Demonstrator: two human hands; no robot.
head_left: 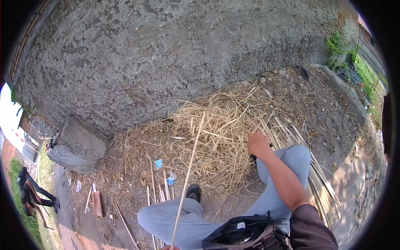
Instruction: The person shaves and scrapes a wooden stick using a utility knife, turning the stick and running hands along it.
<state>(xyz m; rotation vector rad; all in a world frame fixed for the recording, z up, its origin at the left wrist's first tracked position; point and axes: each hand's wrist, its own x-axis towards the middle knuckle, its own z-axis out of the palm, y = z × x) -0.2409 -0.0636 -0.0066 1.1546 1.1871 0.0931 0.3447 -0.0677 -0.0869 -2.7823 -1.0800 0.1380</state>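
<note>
"Rough grey wall [166, 54] fills the top of my feed, from ten o'clock round to two; below it runs bare earth [325, 112], strewn with dry scraps. What is biggest after that?"

"From my remote seat I see a heap of pale shavings [225, 154], just off centre towards four o'clock; the wearer's grey trousers [179, 225] come next, legs bent and parted, from four round to seven."

"And smaller again?"

"I have a bundle of split slats [318, 183] at four, running past the knee; a weathered block [79, 146] stands at nine, against the wall; a person in dark clothing [30, 189] is well apart at eight; a black bag [243, 231] sits at five, between the thighs."

"Where is the long strip [188, 175]?"

"It slants from six o'clock up towards twelve, passing over one leg, its upper end over the shavings; the left hand [170, 248], cut by the lower edge, pinches its near end."

"The right hand [258, 144]?"

"Near centre, towards four, above the shavings; its fingers look curled, but their inner side is hidden, so I cannot tell whether they close on anything; smallest, a blue packet [158, 163] lies between seven and eight."
</note>
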